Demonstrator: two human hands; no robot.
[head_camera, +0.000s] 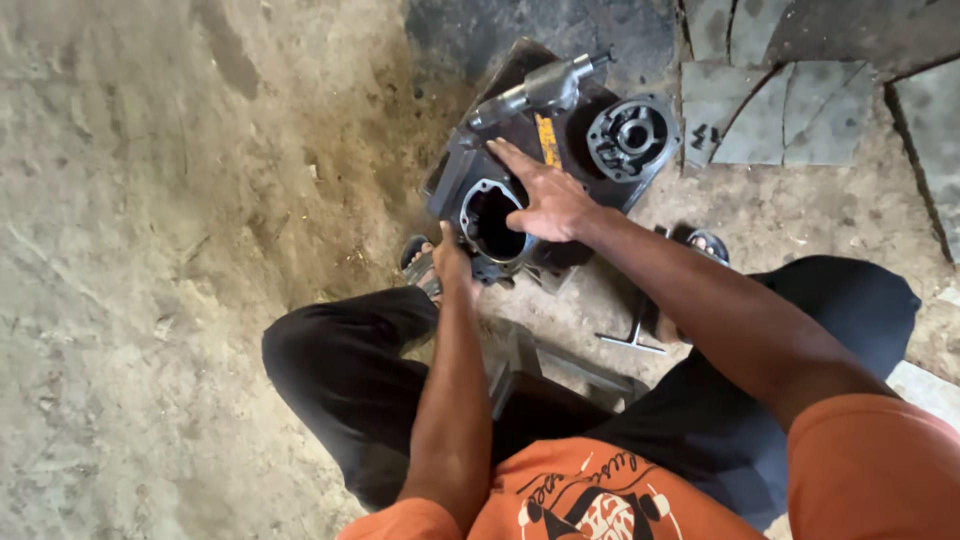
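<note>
Right hand (548, 203) lies flat, fingers spread, on the housing (490, 215); left hand (452, 262) at its 7 o'clock edge, grip hidden, cannot tell.

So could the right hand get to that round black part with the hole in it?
Probably yes. The right hand lies flat on the dark metal housing, and the round black part sits just beyond it on the same dark board. Nothing lies between them; the grey tool is off to one side.
</note>
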